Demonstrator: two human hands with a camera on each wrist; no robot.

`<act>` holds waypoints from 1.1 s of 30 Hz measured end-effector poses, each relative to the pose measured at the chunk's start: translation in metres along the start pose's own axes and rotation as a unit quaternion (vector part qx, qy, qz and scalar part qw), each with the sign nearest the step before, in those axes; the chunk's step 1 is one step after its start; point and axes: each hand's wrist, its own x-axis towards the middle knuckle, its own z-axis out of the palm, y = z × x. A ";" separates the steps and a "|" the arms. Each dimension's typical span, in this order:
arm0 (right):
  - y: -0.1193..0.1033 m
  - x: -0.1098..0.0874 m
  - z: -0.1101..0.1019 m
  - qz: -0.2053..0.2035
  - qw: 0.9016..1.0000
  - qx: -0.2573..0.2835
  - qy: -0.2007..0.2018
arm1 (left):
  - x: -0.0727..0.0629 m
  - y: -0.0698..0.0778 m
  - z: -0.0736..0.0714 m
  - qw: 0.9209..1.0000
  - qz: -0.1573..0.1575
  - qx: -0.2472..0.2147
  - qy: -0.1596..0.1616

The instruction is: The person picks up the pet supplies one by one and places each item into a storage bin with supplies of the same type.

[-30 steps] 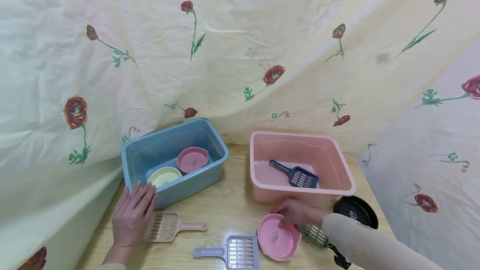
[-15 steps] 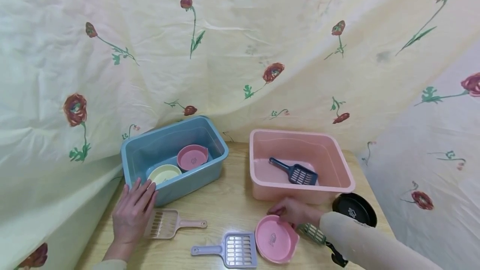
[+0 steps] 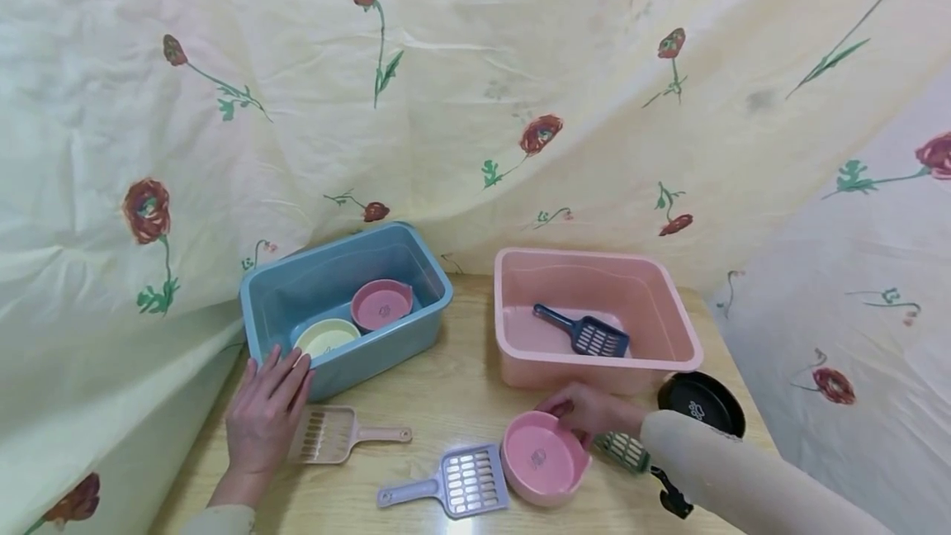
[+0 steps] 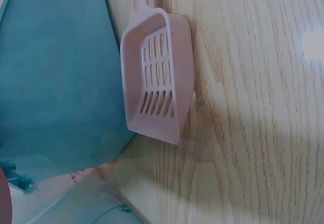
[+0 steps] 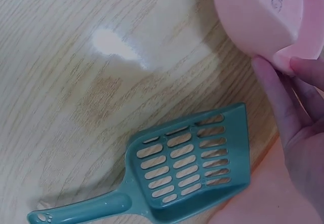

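On your table (image 3: 438, 411) | two tubs (image 3: 382, 362), left hand (image 3: 262, 415) touches one straight-fingered | four bowls (image 3: 542, 456), right hand (image 3: 587, 411) pinches one | four scoops (image 3: 442, 485)

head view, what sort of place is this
Probably a makeshift indoor tabletop setup: a flower-printed cloth hangs behind a wood-grain table, with a blue tub and a pink tub set out on it. The wider room is hidden.

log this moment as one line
left hand: rests on rim of blue bin | right hand: grips front pink bowl | pink bin: holds dark blue scoop
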 end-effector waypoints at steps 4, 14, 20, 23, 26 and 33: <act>-0.004 -0.005 -0.004 0.004 1.000 0.016 -0.003 | 0.001 0.000 -0.001 1.000 0.000 -0.001 0.004; -0.029 -0.020 -0.012 0.016 0.999 0.044 -0.024 | 0.003 -0.004 0.000 1.000 -0.007 0.007 -0.002; -0.053 -0.030 -0.022 -0.012 0.997 0.048 -0.057 | 0.003 -0.004 0.000 1.000 0.001 0.006 0.010; -0.066 -0.033 -0.028 -0.001 0.996 0.059 -0.063 | 0.004 -0.003 0.000 1.000 0.004 0.006 0.009; -0.083 -0.034 -0.035 0.005 0.996 0.062 -0.057 | 0.004 -0.003 0.000 1.000 0.003 0.005 0.008; -0.131 -0.026 -0.063 -0.023 0.999 0.017 -0.039 | -0.001 0.000 0.001 1.000 0.006 -0.001 0.006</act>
